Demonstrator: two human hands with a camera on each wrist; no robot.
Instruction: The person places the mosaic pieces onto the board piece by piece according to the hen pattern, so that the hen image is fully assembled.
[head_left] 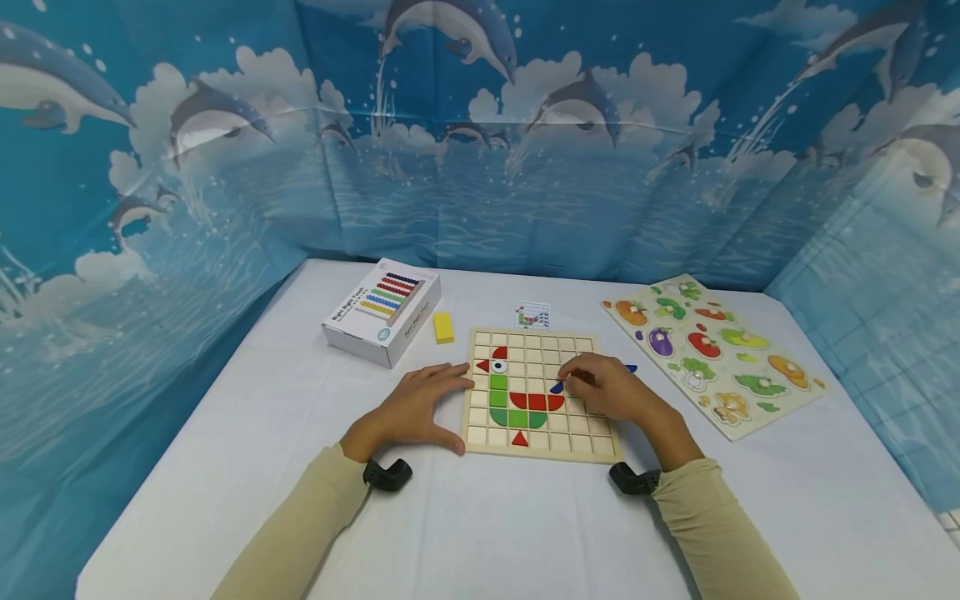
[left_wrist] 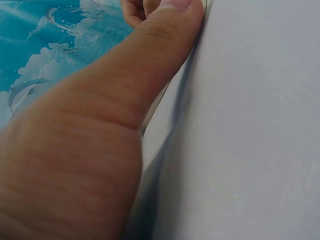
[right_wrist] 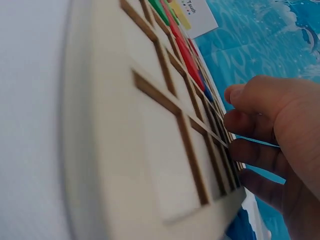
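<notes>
A wooden grid board (head_left: 577,442) lies on the white table, and coloured pieces on it form a bird in red and green (head_left: 517,400). My left hand (head_left: 416,408) lies flat at the board's left edge, fingers straight; its thumb (left_wrist: 150,60) presses against the lower left corner. My right hand (head_left: 607,392) rests on the board's right half with the fingers curled, and the fingertips pinch a small blue piece (head_left: 557,387) just right of the bird. In the right wrist view the curled fingers (right_wrist: 270,130) hover over the grid cells (right_wrist: 165,165).
A white box (head_left: 382,312) and a yellow block (head_left: 443,327) lie behind the board on the left, and a small pattern card (head_left: 531,315) lies behind its middle. A vegetable knob puzzle (head_left: 712,354) lies to the right. Another blue piece (head_left: 632,367) sits beside the board. Dolphin-print cloth walls surround the table.
</notes>
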